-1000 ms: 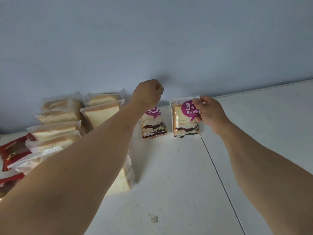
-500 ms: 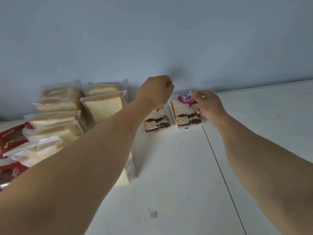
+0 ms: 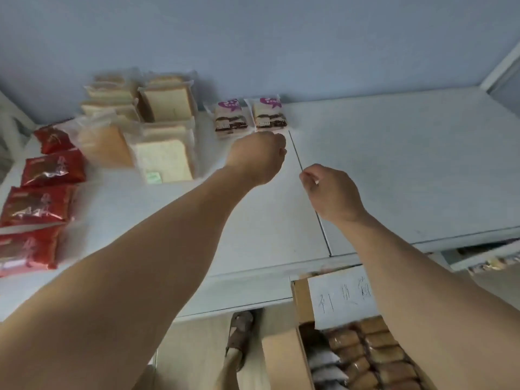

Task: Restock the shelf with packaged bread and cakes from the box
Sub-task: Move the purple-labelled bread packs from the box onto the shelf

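Note:
Two small cake packs with purple labels, one on the left (image 3: 230, 117) and one on the right (image 3: 269, 114), stand side by side against the back wall of the white shelf (image 3: 394, 164). My left hand (image 3: 257, 157) hovers just in front of them, fingers curled, holding nothing. My right hand (image 3: 332, 192) is lower and to the right, fingers loosely curled, also holding nothing. The cardboard box (image 3: 298, 319) with a handwritten paper label sits below the shelf edge at the lower right. It holds several wrapped brown cakes (image 3: 365, 350).
Clear bags of sliced bread (image 3: 166, 159) are stacked at the back left. Several red packs (image 3: 39, 204) lie in a column along the left edge. A sandalled foot (image 3: 239, 333) stands on the floor beside the box. A lower shelf (image 3: 484, 251) shows at the right.
Both hands have let go of the purple-label packs and drawn back toward me. The packs stay standing at the wall. My view has tilted down, bringing the box and floor into sight.

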